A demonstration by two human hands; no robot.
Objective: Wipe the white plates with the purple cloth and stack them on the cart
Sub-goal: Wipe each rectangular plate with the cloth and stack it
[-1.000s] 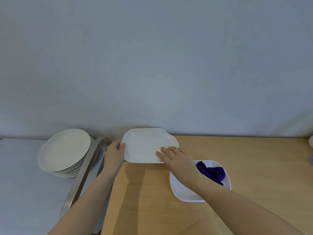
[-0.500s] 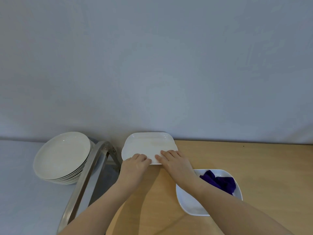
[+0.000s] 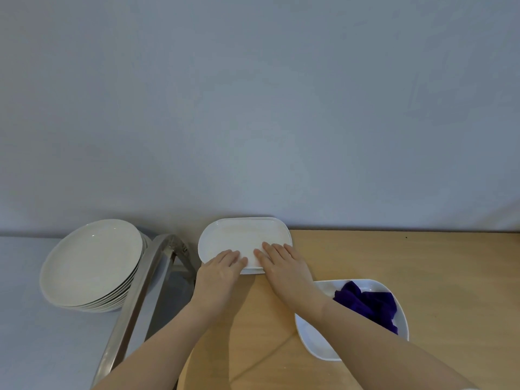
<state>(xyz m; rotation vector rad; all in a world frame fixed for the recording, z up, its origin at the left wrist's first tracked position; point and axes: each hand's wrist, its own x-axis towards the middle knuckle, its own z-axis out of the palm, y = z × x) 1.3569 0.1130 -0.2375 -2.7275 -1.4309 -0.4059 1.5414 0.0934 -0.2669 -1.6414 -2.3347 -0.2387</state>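
Rectangular white plate (image 3: 244, 240), far edge of wooden worktop (image 3: 394, 263): likely rigid, glazed, slippery, breakable; left hand (image 3: 219, 270) and right hand (image 3: 284, 266) lie flat-fingered on its near rim, gripping nothing; best lifted by both short ends.

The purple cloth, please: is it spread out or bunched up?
Bunched up: the purple cloth lies crumpled inside the white square dish.

Two hands (image 3: 222, 270), one purple cloth (image 3: 368, 304), two rectangular plates (image 3: 242, 235).
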